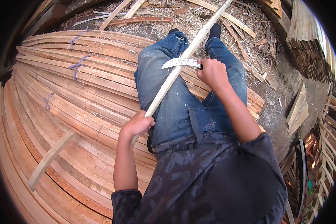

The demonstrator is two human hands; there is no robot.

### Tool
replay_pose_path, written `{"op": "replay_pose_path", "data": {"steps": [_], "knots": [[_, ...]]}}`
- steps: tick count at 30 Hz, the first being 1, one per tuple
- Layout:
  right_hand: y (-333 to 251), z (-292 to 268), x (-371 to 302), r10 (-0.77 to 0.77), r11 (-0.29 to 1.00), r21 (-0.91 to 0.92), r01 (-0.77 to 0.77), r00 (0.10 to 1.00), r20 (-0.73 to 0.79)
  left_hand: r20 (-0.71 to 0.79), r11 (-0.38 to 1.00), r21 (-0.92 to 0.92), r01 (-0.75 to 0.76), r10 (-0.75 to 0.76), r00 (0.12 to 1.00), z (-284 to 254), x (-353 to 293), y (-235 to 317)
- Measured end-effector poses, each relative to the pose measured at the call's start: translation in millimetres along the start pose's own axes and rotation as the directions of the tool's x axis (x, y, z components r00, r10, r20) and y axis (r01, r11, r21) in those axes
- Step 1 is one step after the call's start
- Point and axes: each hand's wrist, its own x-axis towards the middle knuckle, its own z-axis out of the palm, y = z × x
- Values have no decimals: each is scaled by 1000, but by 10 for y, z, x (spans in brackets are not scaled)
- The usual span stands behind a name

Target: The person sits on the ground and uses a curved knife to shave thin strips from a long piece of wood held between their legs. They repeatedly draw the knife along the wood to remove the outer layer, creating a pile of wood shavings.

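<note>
Your left hand [137, 124] gripped the pale strip's [183, 59] near end, its long axis running up-right across your lap. Your right hand [212, 72], fingers wrapped around the handle, laid the curved knife [181, 62] crosswise against it, farther out.

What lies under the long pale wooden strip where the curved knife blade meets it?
Under the long pale wooden strip is the left thigh in blue jeans, flecked with shavings. The curved knife blade lies across the strip; their exact contact point cannot be seen.

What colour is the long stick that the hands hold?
Pale cream, the long stick; it shows best in the head view.
</note>
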Motion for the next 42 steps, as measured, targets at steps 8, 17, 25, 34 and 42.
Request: {"op": "replay_pose_path", "data": {"steps": [8,17,25,34,42], "knots": [[297,75,483,22,993,-112,-25,999,-23,-183,968,178,-174,207,961,193,-60,54],[247,66,184,141,990,17,-141,989,-52,-322,934,355,-44,166,932,304,-62,93],[-339,-438,-728,-105,757,643,-113,951,291,-374,936,348,-43,181,910,341,-164,82],[-241,-234,-850,-49,935,355,-15,984,171,-218,948,215,-233,280,935,133,-10,-144],[-366,-186,-743,-92,962,271,38,977,191,199,986,-126,108,-82,977,-150,37,28]]}}
